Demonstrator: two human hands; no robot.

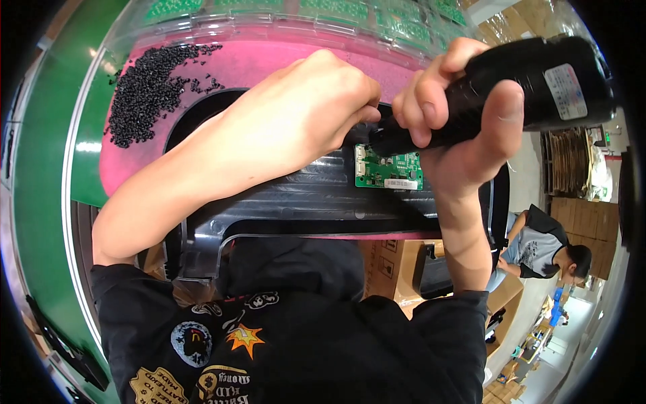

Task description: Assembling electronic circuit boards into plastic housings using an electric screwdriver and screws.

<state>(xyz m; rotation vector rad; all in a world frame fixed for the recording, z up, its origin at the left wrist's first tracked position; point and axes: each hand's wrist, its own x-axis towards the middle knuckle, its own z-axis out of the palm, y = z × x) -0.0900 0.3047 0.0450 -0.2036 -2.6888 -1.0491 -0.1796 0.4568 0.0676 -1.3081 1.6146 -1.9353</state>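
Observation:
My right hand [464, 128] is wrapped round a black electric screwdriver [525, 81], its thick end up at the right and its nose slanting down to the left. Under the nose lies a green circuit board [390, 172] with white connectors along its left edge, resting in a black plastic housing [282, 202]. My left hand [323, 101] is closed, fingertips pinched together close beside the screwdriver's nose. Whatever those fingers hold is hidden. The screwdriver's very tip cannot be made out, as fingers and the tool's body crowd the spot.
A pile of small black screws [145, 94] spreads over the pink mat [121, 165] at the far left. Clear plastic trays [269, 27] with green boards stand along the back. At the right, another person [548, 242] is near cardboard boxes [582, 229].

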